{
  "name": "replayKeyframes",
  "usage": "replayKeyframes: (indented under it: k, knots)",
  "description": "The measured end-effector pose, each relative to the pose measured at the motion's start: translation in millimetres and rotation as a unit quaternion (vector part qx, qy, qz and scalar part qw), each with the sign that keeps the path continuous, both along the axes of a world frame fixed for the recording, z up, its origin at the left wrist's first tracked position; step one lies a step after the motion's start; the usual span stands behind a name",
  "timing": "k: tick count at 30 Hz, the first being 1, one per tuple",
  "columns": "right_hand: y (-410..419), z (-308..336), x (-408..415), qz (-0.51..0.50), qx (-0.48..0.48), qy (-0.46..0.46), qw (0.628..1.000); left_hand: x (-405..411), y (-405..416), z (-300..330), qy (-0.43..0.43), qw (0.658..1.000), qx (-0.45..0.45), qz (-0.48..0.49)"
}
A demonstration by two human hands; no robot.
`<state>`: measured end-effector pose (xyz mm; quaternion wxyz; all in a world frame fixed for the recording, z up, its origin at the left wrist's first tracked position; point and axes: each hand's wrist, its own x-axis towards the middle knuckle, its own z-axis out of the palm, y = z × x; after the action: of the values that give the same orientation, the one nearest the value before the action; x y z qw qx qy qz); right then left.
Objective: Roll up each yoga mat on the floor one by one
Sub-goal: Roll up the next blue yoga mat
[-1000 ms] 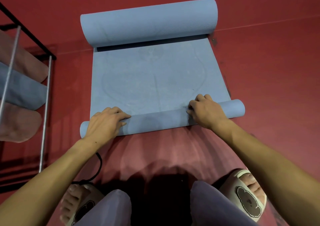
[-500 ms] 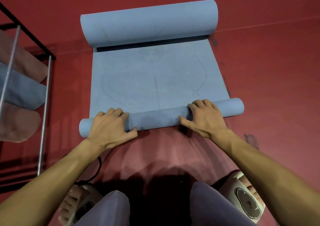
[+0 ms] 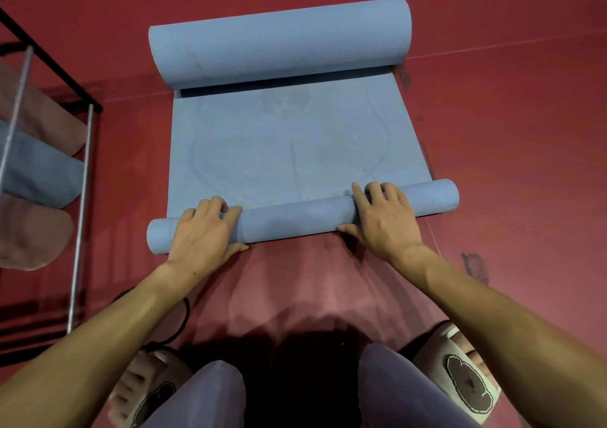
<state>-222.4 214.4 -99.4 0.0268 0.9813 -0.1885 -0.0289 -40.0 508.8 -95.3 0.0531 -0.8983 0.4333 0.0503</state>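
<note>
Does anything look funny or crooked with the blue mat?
A little. The near roll under the left hand and right hand lies slanted: its right end sits farther away than its left. The mat's far end is also curled into a fat roll, so the mat is rolled from both ends.

Rack [image 3: 46, 151] cut by left edge
</note>
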Motion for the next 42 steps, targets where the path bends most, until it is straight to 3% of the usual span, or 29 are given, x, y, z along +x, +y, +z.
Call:
replayKeyframes:
  k: [9, 15, 29, 37, 42]
  knots:
    - [-17, 0, 6, 0.023, 0.046, -0.012, 0.999, 16, 2, 1, 0.053, 0.998, -0.046, 0.007]
    - [-22, 3, 8, 0.026, 0.071, 0.008, 0.997, 30, -1, 10, 0.122, 0.992, -0.002, 0.017]
    - [-16, 21, -3, 0.037, 0.133, 0.191, 0.972, 35, 16, 11, 0.278, 0.958, 0.064, 0.022]
    - [-10, 27, 4, -0.038, 0.178, 0.180, 0.967, 27, 13, 14, 0.265, 0.961, 0.045, 0.071]
    - [-6, 25, 4, -0.085, 0.135, 0.111, 0.981, 24, 15, 13, 0.222, 0.968, -0.009, 0.115]
